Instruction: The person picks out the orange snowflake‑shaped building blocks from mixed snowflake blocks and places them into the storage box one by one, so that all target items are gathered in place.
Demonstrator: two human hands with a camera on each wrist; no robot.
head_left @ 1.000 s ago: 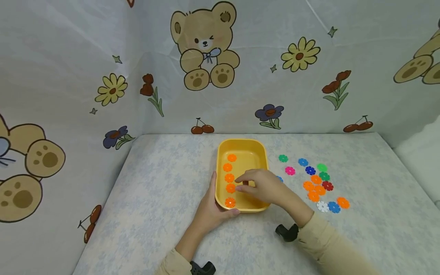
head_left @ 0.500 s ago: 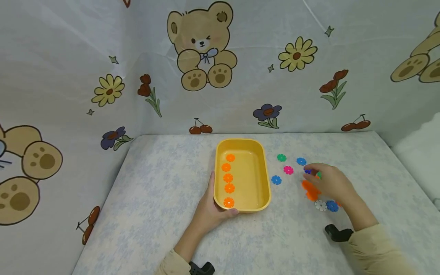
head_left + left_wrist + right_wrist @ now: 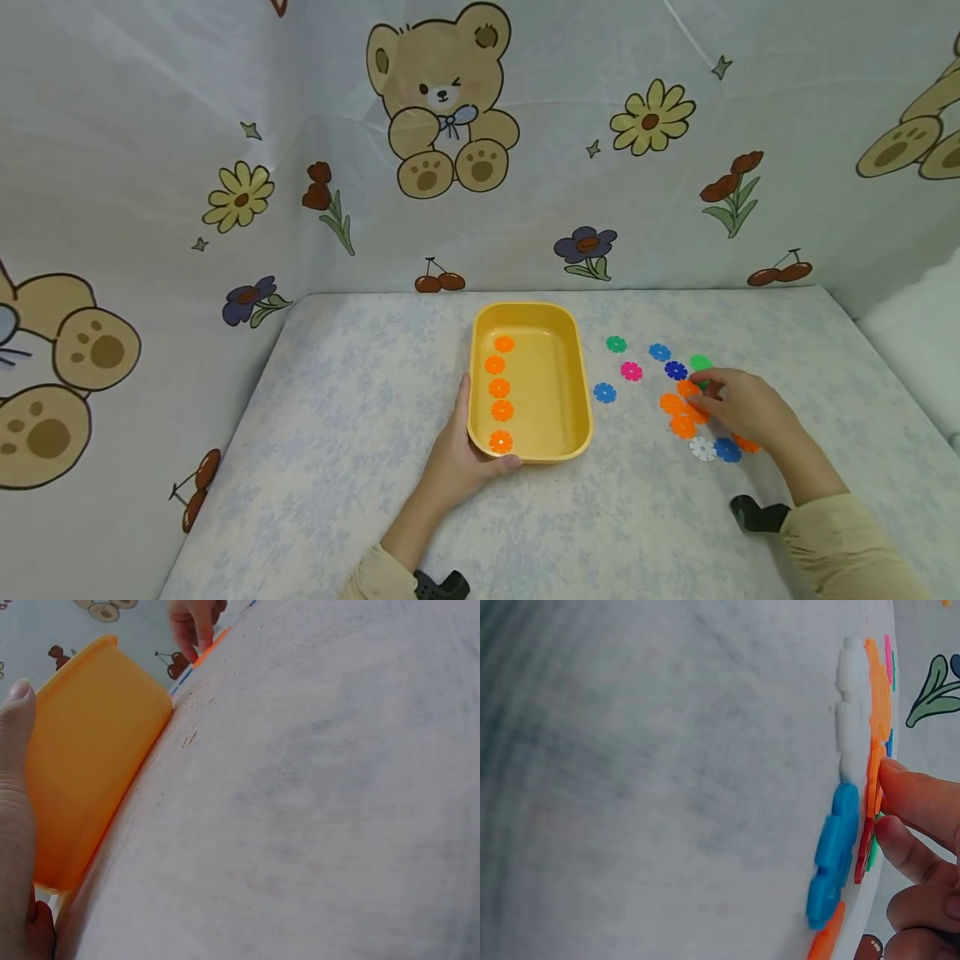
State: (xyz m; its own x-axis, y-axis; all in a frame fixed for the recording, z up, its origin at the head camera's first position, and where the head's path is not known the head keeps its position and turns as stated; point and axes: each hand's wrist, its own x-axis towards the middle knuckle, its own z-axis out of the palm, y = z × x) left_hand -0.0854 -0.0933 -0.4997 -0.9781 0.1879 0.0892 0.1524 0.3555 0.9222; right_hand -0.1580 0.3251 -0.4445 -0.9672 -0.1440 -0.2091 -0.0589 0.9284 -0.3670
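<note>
My left hand (image 3: pixel 459 454) grips the near left corner of a yellow tray (image 3: pixel 587 417), thumb on its near side. Along the tray's left side lie several orange flower-shaped discs (image 3: pixel 498 388) in a column. To the right, my right hand (image 3: pixel 750 408) pinches an orange disc (image 3: pixel 686 389) at the edge of an orange cluster, thumb and index finger at its rim. In the right wrist view, the fingertips (image 3: pixel 891 776) touch orange discs lying on the table. A red disc (image 3: pixel 864 851) shows beside those fingers; in the head view the hand covers it.
Near the cluster lie a white disc (image 3: pixel 702 449), a blue disc (image 3: pixel 727 450), a dark blue disc (image 3: pixel 676 371) and a light green disc (image 3: pixel 701 362). Between tray and cluster are a pink disc (image 3: pixel 632 372) and a green disc (image 3: pixel 617 344). A patterned cloth (image 3: pixel 510 233) backs the table.
My right hand has left the tray and moved right to the loose discs, then slightly further right and down onto the orange ones. My left hand keeps its hold on the tray.
</note>
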